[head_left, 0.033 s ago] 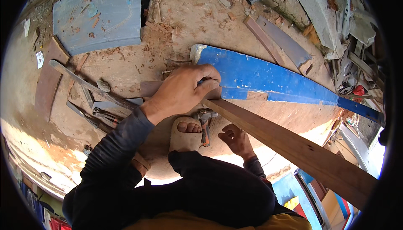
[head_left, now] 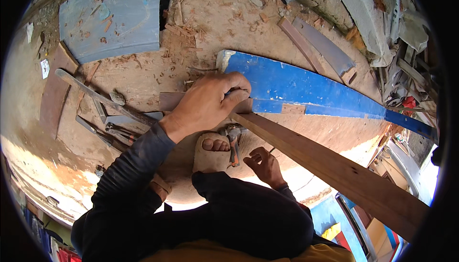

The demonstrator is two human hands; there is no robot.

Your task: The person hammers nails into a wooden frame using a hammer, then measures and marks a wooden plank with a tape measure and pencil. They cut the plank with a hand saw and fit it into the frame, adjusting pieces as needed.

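Observation:
My left hand (head_left: 208,101) is closed, thumb against bent forefinger, over a short brown wooden piece (head_left: 245,105) that shows on both sides of the hand. This piece lies against the edge of a long blue-painted board (head_left: 287,82), near its left end. A long wooden beam (head_left: 330,161) runs from beside my fingertips to the lower right. My right hand (head_left: 267,168) hovers below the beam with curled fingers; a thin dark thing sticks out by them, too small to name. Between the hands, next to my sandalled foot, a hammer (head_left: 234,149) lies on the ground.
At the upper right lie a handsaw (head_left: 327,49) and a wooden strip (head_left: 302,46). Pincers (head_left: 117,129), a curved wooden bar (head_left: 95,94) and a brown board (head_left: 56,89) are at left. A grey-blue sheet (head_left: 112,18) lies far left; scrap wood (head_left: 413,78) piles up far right.
My right hand has shifted slightly left and down, and the thin dark thing by its fingers now shows. My left hand, the board and the beam have stayed put.

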